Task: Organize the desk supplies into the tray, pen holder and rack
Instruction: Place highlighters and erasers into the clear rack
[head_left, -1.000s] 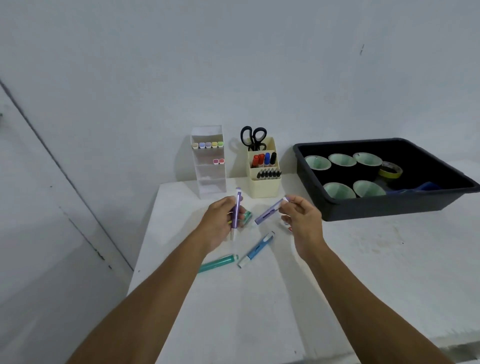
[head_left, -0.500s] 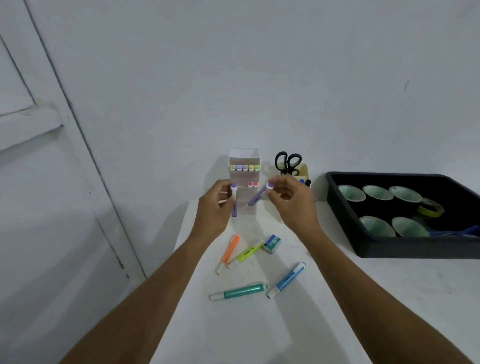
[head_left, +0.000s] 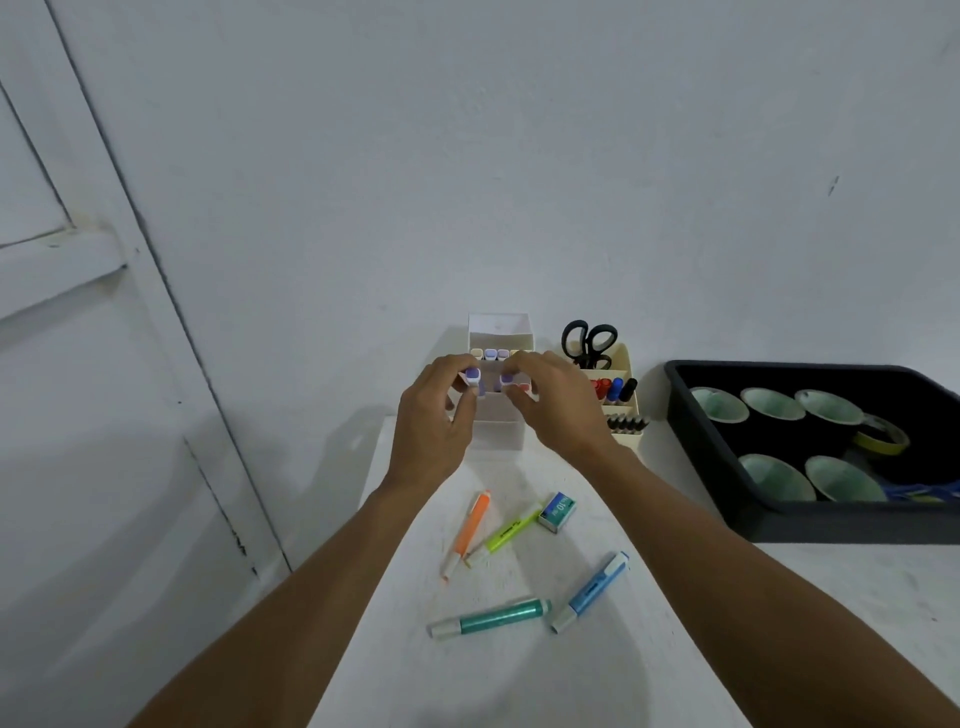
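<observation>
My left hand (head_left: 434, 421) pinches a purple highlighter (head_left: 474, 378) at the front of the clear rack (head_left: 500, 332). My right hand (head_left: 553, 408) pinches a second purple highlighter (head_left: 503, 383) at the same shelf, beside pink ones. The rack's upper shelf holds several pastel markers. On the white table lie an orange highlighter (head_left: 467, 532), a yellow-green one (head_left: 506, 532), a teal one (head_left: 491, 617), a blue one (head_left: 592, 591) and a small staples box (head_left: 557, 512). The cream pen holder (head_left: 621, 402) carries scissors (head_left: 589, 343) and markers. The black tray (head_left: 727, 467) stands at the right.
The tray holds several green-lined cups (head_left: 774, 475), a yellow tape roll (head_left: 883, 434) and something blue at its front edge. A wall rises right behind the rack and holder. A white door fills the left side, past the table's left edge (head_left: 363, 499).
Both hands have carried their purple highlighters from above the table up to the rack's second shelf. The camera has tilted up and closer to the rack.
</observation>
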